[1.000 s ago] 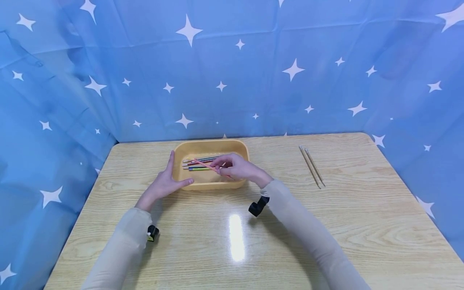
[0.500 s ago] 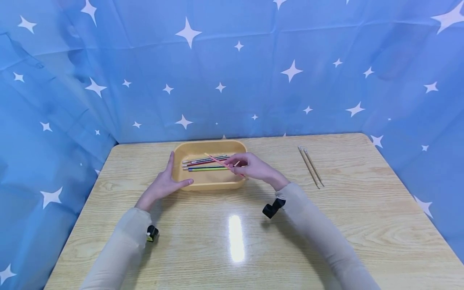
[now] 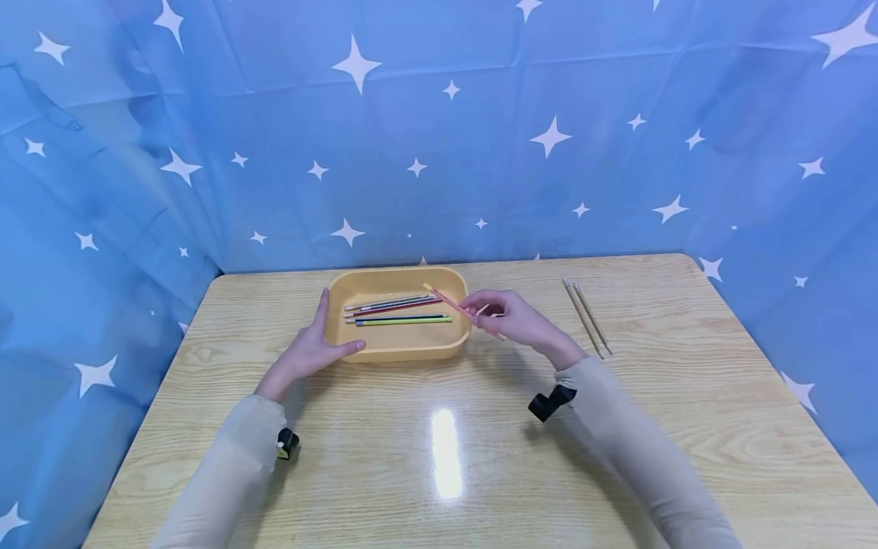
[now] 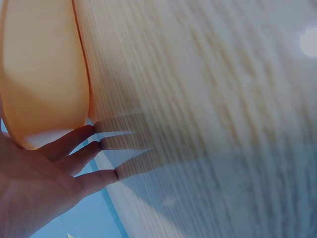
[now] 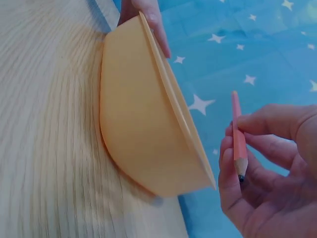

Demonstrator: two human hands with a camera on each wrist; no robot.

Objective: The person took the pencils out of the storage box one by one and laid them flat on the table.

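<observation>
My right hand point(image 3: 517, 316) pinches a pink pencil point(image 3: 449, 303) between thumb and fingers, just past the right rim of the tan plastic tray point(image 3: 405, 353). The pencil slants, its yellowish end still over the tray. In the right wrist view its dark lead tip points back towards the palm. Several pencils point(image 3: 394, 303) lie inside the tray, among them a yellow-green pencil point(image 3: 408, 321). My left hand point(image 3: 309, 351) rests against the tray's left end with spread, straight fingers point(image 4: 74, 156); its thumb lies over the near rim.
Two gold-coloured pencils point(image 3: 586, 316) lie side by side on the wood-grain table point(image 3: 384, 457), right of the tray. A blue curtain with white stars point(image 3: 453, 152) hangs behind the table's back edge. Light glares off the front middle of the tabletop.
My right hand has moved rightwards with the pink pencil, from over the tray's inside to beyond its right rim. The left hand and the tray have stayed in place.
</observation>
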